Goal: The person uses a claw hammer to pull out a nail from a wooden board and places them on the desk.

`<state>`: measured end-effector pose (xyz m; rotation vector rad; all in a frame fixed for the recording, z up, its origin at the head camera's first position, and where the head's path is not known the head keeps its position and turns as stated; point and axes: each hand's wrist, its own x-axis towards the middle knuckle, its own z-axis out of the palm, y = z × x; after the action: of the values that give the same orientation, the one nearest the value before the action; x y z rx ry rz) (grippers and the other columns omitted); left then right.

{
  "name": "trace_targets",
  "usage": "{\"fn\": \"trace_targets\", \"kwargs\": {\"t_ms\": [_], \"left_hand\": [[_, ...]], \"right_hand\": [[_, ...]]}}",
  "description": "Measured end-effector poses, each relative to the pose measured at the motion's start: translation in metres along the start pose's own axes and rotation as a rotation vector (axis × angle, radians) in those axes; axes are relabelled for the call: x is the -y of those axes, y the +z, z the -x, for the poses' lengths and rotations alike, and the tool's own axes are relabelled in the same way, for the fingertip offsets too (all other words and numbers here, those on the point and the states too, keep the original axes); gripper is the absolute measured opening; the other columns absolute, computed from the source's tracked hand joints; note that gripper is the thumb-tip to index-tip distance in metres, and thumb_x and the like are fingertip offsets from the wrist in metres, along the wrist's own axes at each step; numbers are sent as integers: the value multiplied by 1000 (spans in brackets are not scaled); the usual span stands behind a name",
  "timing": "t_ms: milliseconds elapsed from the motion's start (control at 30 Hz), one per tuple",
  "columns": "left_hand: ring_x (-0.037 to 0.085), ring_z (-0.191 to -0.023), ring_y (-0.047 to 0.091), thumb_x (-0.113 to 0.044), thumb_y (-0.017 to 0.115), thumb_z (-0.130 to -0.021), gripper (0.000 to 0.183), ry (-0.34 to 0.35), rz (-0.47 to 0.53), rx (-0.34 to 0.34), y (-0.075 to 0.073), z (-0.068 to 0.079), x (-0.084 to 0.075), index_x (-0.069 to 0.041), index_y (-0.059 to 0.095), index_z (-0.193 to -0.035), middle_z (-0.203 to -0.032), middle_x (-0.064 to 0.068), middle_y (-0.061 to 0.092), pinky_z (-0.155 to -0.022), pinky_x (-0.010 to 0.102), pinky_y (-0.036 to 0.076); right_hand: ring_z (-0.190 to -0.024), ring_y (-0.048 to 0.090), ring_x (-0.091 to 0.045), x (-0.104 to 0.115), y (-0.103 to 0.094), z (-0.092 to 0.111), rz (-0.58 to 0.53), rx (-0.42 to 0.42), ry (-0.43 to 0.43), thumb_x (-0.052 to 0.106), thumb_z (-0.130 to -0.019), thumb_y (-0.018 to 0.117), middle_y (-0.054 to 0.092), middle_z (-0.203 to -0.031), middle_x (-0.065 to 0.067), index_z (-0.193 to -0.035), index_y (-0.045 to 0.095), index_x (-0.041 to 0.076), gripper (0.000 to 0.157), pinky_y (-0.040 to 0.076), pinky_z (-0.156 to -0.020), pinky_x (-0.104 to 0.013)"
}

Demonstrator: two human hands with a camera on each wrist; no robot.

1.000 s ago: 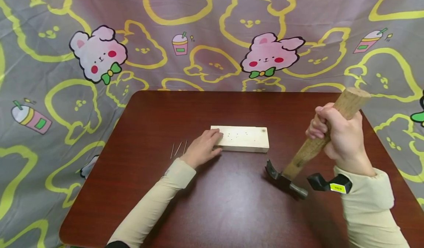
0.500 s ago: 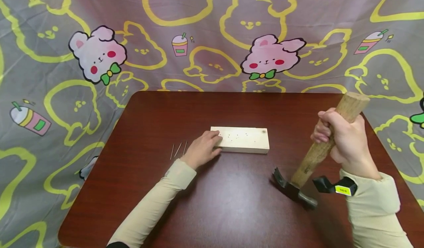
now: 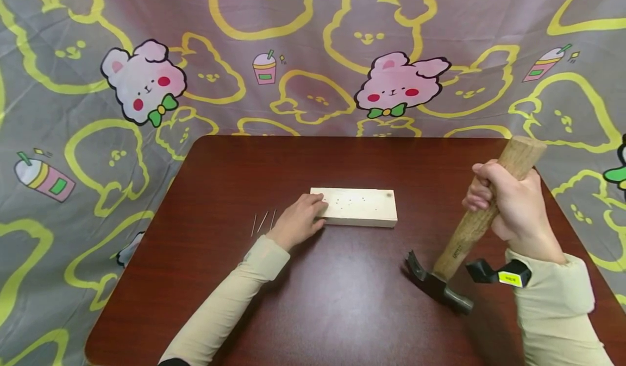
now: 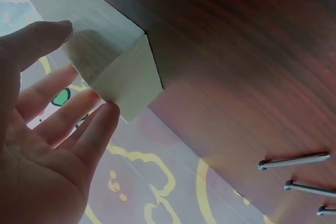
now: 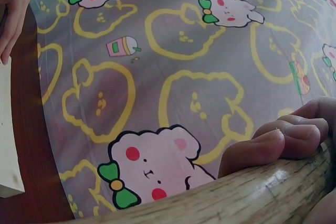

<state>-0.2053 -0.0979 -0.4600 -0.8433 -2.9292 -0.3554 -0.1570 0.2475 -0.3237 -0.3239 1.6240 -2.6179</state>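
Observation:
A pale wooden block lies flat on the table, its top marked with several small dark dots, too small to tell as nail heads or holes. My left hand holds the block's left end, fingers over the top and thumb at the front side. The left wrist view shows thumb and fingertips on the block's end. My right hand grips the wooden handle of a claw hammer. The hammer's head hangs down, apart from the block. In the right wrist view, fingers curl round the handle.
Three loose nails lie on the reddish-brown table, left of the block. A patterned cloth hangs behind the table and along its sides. A black device is strapped to the right wrist.
My right hand and the hammer have moved a little to the right and toward me. The left hand, block and nails stay in place.

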Motion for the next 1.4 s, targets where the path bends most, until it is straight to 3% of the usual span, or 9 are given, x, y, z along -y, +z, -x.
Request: {"fn": "trace_targets", "kwargs": {"t_ms": [267, 400, 533, 733, 867, 1000, 1233, 1400], "left_hand": [[28, -126, 52, -20, 71, -87, 37, 6, 26, -7, -1, 2, 0, -7, 65, -121, -136, 13, 57, -107, 37, 43], [29, -126, 52, -20, 71, -87, 37, 6, 28, -7, 0, 3, 0, -6, 65, -121, -137, 14, 57, -108, 37, 42], [29, -125, 52, -20, 72, -87, 37, 8, 25, -16, 1, 4, 1, -7, 65, -120, -136, 14, 57, -108, 37, 42], [29, -124, 53, -19, 72, -86, 36, 9, 29, -23, 3, 6, 0, -6, 66, -120, -135, 14, 58, -108, 37, 42], [29, -124, 53, -19, 72, -86, 37, 8, 34, -21, 3, 7, 0, -6, 65, -121, -135, 15, 58, -109, 37, 42], [29, -124, 53, -19, 72, -86, 37, 9, 37, -26, 4, 8, -1, -6, 65, -120, -135, 14, 58, -109, 36, 42], [28, -124, 53, -18, 72, -86, 37, 2, 34, -27, 4, 8, -4, -6, 66, -120, -135, 14, 58, -108, 36, 42], [28, -123, 54, -19, 71, -86, 36, 13, 25, -30, 5, 7, -6, -6, 66, -120, -134, 14, 58, -107, 36, 43]], "right_hand": [[-48, 19, -21, 2, -12, -12, 37, -26, 74, 4, -100, 45, 31, -51, -3, -61, 41, 6, 39, 16, -50, -36], [-44, 32, -21, 1, -19, -18, 66, -59, 97, 8, -99, 50, 39, -50, -5, -66, 44, 5, 34, 30, -45, -34], [-47, 45, -18, 0, -27, -25, 90, -130, 147, 14, -97, 57, 46, -53, -5, -70, 47, 5, 30, 44, -49, -31], [-53, 48, -16, -4, -44, -39, 75, -178, 237, 22, -96, 60, 48, -59, -3, -78, 47, 8, 26, 45, -53, -29], [-55, 49, -15, -9, -56, -48, 62, -198, 252, 22, -95, 60, 49, -61, -2, -91, 44, 9, 21, 47, -54, -28], [-56, 52, -14, -14, -67, -56, 65, -230, 251, 22, -94, 62, 52, -63, -1, -102, 37, 12, 29, 51, -56, -26], [-57, 59, -13, -22, -81, -68, 108, -293, 255, 21, -90, 67, 57, -69, 1, -101, 45, 11, 27, 56, -58, -27], [-60, 61, -11, -26, -90, -75, 198, -310, 269, 17, -92, 64, 55, -74, 3, -104, 41, 9, 27, 55, -60, -23]]}}
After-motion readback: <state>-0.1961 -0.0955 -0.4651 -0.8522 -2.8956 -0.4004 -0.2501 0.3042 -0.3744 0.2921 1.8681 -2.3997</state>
